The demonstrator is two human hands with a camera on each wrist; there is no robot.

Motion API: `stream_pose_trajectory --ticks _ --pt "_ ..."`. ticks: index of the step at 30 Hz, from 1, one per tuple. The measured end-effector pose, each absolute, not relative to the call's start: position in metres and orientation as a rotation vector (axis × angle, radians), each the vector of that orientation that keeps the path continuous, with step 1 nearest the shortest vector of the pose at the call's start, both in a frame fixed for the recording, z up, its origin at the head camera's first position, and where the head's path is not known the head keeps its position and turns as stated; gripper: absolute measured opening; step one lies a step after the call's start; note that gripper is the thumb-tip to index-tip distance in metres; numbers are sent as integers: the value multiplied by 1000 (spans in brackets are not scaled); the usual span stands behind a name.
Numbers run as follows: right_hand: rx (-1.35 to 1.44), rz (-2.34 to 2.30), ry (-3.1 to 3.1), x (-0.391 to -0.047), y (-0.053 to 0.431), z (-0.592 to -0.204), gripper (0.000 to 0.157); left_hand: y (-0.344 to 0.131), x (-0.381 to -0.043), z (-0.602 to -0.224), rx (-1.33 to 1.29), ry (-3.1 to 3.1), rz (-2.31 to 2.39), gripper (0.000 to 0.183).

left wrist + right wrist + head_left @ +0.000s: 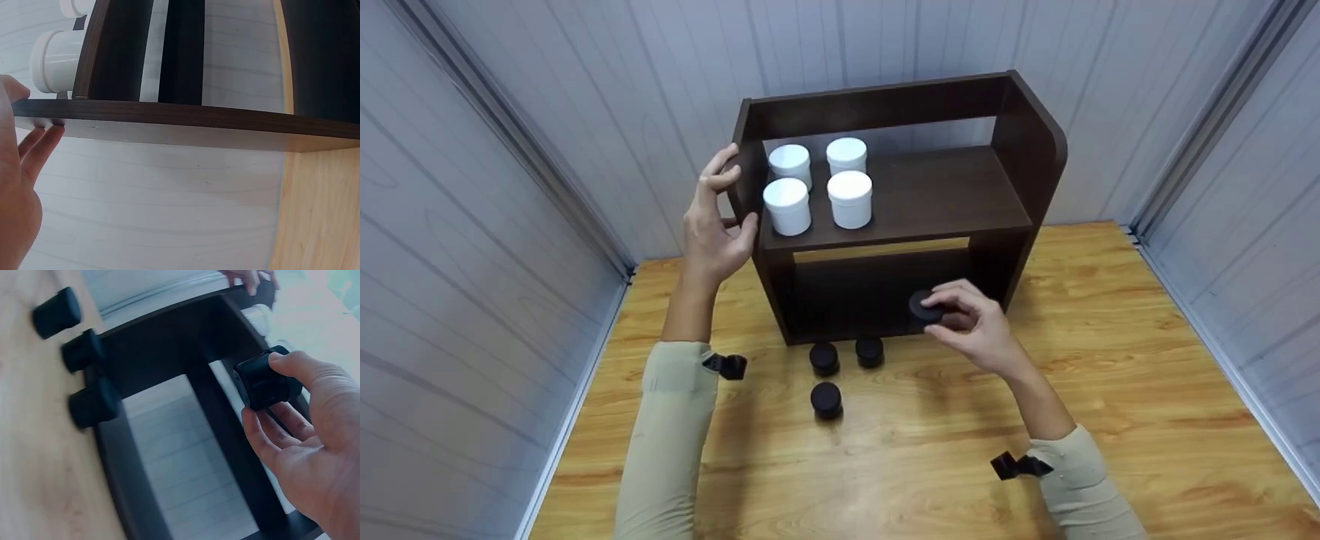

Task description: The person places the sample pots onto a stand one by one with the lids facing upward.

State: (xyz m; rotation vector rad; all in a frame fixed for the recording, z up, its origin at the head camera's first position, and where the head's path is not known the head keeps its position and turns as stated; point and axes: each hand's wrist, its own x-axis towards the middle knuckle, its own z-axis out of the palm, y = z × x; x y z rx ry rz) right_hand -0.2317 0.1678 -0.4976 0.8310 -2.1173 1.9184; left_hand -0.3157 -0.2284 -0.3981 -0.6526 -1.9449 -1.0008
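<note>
Black jar [256,384] in right hand [976,328]; left hand [714,234] grips shelf [952,187].

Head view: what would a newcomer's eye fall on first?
Four white jars stand out first, on the upper board of the dark shelf unit, near its left end. Next comes the black jar in the right hand, seen against the lower compartment. Three black jars stand on the wooden surface in front, and the left hand grips the unit's left side.
</note>
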Motion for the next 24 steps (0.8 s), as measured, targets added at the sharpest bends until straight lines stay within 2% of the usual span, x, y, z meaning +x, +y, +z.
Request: stream_pose_trajectory --ticks 24 --pt "640 1829 -2090 -260 158 -402 37 -227 -315 -398 -674 -1926 -1025 53"
